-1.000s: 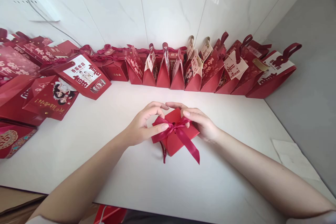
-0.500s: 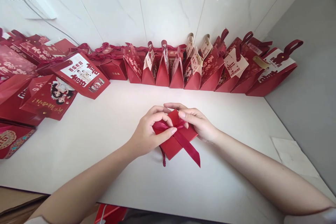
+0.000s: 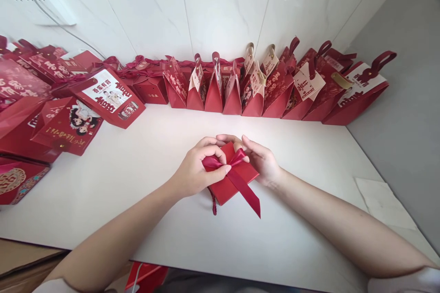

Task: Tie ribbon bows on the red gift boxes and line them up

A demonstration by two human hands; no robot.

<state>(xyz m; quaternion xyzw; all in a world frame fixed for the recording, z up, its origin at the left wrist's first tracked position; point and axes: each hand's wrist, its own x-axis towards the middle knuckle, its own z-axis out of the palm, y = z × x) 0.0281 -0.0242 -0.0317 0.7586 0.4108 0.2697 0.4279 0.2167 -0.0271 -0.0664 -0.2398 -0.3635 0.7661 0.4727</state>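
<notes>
A small red gift box (image 3: 245,169) rests near the middle of the white table, turned at an angle. A dark red satin ribbon (image 3: 245,192) is tied on its top in a bow, with one tail hanging over the near side. My left hand (image 3: 199,169) pinches the bow near its knot between thumb and finger. My right hand (image 3: 263,160) lies around the box's far right side; its thumb is raised off the ribbon, and some fingers pass behind the right loop. A dark red cord (image 3: 214,203) hangs out at the box's lower left.
Several red gift boxes (image 3: 215,94) with pointed tops stand in a row along the tiled wall. More boxes (image 3: 108,96) are heaped at the left. A white sheet (image 3: 385,201) lies at the right edge. Below the front edge is a red item (image 3: 146,277).
My right thumb has let go of the ribbon's right loop and lifted away, so the loop shows. My left hand keeps its pinch at the knot.
</notes>
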